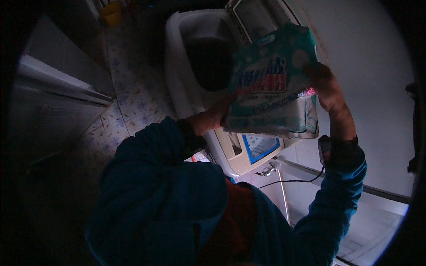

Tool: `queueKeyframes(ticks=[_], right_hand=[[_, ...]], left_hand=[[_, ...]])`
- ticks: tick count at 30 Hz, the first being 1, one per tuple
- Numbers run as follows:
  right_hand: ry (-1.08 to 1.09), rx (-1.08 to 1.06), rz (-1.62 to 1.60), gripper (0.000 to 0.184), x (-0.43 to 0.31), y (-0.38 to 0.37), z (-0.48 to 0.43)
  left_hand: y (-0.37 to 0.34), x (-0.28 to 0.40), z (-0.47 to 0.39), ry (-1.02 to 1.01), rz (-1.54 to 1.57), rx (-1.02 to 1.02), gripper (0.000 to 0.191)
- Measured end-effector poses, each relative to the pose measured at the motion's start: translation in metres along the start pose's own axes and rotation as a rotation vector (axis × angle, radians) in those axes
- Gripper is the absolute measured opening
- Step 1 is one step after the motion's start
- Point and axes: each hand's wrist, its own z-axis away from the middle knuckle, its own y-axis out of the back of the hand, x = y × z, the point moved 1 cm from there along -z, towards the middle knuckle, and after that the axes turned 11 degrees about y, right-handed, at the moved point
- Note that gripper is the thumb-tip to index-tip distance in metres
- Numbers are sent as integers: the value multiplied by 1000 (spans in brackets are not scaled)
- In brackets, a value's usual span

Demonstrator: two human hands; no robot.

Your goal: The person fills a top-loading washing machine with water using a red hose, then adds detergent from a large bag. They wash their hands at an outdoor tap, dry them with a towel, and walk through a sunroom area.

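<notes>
Between my two hands is a bulky green-and-white packet (269, 83), like a laundry detergent bag, with large writing on its front. My left hand (211, 118) grips its lower left corner, and the fingers are partly hidden behind it. My right hand (324, 84) clasps the upper right side. The packet is held tilted above a pale top-loading washing machine (173, 56). Beside it the machine's dark tub (209, 63) lies uncovered, its hinged lid (256, 18) raised against the wall side. Below the packet shows a blue-framed panel (261, 148) on the machine's near end.
A metal tap (267, 169) juts out below the machine. A dark cable (293, 181) runs towards my right wrist. At right stands a pale wall (362, 73); at left, a light door or panel (66, 79). Patterned floor tiles (123, 76) lead to a yellow bucket (112, 14).
</notes>
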Motion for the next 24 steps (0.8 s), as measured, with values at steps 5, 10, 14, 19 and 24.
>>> queueKeyframes(ticks=[5,10,14,19,24], right_hand=[[-71,100,-169,50,6,-6,0],[-32,37,-137,52,9,-2,-3],[-117,103,-89,49,13,-2,-7],[-64,148,-87,64,10,-5,4],[-54,182,-135,98,-3,-37,65]], left_hand=[[5,-8,-6,20,-60,210,54],[11,-14,-19,-70,8,59,49],[18,-17,-19,54,18,114,48],[24,-3,-22,-176,-242,-58,66],[20,-3,-16,-156,-100,45,70]])
